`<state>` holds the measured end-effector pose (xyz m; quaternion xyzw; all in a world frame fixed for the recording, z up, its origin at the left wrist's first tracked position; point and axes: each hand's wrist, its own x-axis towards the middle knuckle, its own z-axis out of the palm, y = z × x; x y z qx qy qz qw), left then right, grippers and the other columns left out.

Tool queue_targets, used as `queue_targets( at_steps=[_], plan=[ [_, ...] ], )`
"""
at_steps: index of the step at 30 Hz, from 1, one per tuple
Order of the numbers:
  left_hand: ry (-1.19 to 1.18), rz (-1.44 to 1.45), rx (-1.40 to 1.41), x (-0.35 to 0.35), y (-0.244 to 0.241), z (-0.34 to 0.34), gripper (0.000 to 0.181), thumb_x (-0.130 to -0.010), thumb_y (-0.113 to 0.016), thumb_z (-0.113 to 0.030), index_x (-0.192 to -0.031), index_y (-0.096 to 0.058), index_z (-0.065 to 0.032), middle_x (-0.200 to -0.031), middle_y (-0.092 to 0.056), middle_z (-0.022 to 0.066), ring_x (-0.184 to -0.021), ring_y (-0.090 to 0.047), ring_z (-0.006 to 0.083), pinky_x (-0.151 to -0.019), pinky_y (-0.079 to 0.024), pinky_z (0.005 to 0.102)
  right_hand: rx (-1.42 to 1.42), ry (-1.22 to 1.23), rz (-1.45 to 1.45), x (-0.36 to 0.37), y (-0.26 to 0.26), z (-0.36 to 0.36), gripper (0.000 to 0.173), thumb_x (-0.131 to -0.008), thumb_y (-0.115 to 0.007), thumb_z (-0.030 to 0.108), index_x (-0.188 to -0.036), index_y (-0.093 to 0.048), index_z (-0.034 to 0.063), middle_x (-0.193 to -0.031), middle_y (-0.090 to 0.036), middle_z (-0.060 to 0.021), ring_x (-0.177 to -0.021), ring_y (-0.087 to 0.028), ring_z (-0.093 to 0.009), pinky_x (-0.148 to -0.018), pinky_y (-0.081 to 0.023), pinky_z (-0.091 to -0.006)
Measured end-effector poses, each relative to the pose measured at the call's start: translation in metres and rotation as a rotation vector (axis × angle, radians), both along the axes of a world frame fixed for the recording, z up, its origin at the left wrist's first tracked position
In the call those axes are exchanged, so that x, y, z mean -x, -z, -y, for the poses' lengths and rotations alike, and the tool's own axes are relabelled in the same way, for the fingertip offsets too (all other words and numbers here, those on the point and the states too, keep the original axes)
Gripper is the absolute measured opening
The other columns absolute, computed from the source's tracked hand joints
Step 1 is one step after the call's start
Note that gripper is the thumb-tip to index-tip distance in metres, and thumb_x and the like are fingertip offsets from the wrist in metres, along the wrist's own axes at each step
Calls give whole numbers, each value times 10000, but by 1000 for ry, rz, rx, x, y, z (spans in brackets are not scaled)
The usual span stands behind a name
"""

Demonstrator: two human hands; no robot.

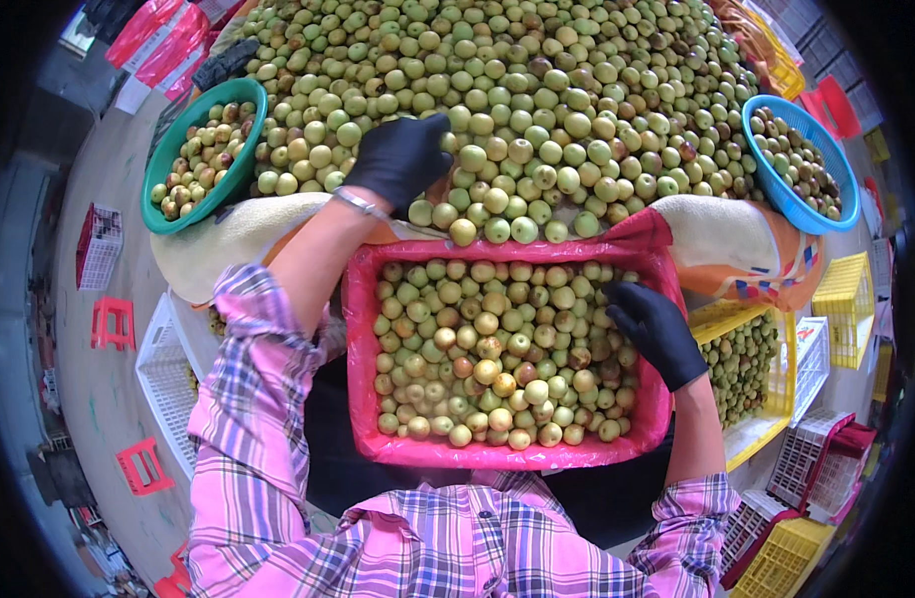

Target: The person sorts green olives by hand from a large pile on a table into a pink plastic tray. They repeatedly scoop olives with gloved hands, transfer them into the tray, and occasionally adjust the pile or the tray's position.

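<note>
My left hand [401, 161], in a black glove, reaches onto the near edge of a large heap of green-brown round fruit [494, 97]; its fingers are curled and hidden, so I cannot tell whether they hold a fruit. In front of me stands a crate lined with pink plastic film [364, 359], filled with a layer of the same fruit [487, 347]. Inside its right side, my right hand [655, 333], also black-gloved, rests over the fruit with fingertips pointing to the upper left. Whether it grips one is not visible.
A green basket [155, 198] of fruit sits left of the heap, a blue basket [849, 190] of fruit right. Cloth padding [715, 224] lines the heap's near edge. A yellow crate [786, 374] of fruit stands at the right, a white crate [158, 374] at the left. Red stools [113, 324] stand further left.
</note>
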<state>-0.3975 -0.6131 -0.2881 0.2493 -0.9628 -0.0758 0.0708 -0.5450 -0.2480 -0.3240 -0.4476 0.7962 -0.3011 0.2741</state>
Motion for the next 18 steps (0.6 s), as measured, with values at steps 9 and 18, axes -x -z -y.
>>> queue_targets(
  at_steps=[9,18],
  plan=[
    [210,-115,24,-50,42,-97,351,-846,-641,-93,-1191,-605,-144,-1034,-606,124,-811,-671,334,-660,-555,421,2,-41,-7,0,-1,0,281,-909,-656,135,-1165,-670,19,-1101,-693,-176,-1034,-670,-316,-901,-508,-377],
    [259,-254,-442,-69,8,-88,435,-822,-766,-147,-1237,-640,-105,-1043,-727,86,-881,-690,173,-786,-552,330,50,-90,-92,10,15,-9,255,-928,-648,149,-1156,-680,40,-1098,-711,-137,-1027,-681,-272,-907,-513,-361]
  ],
)
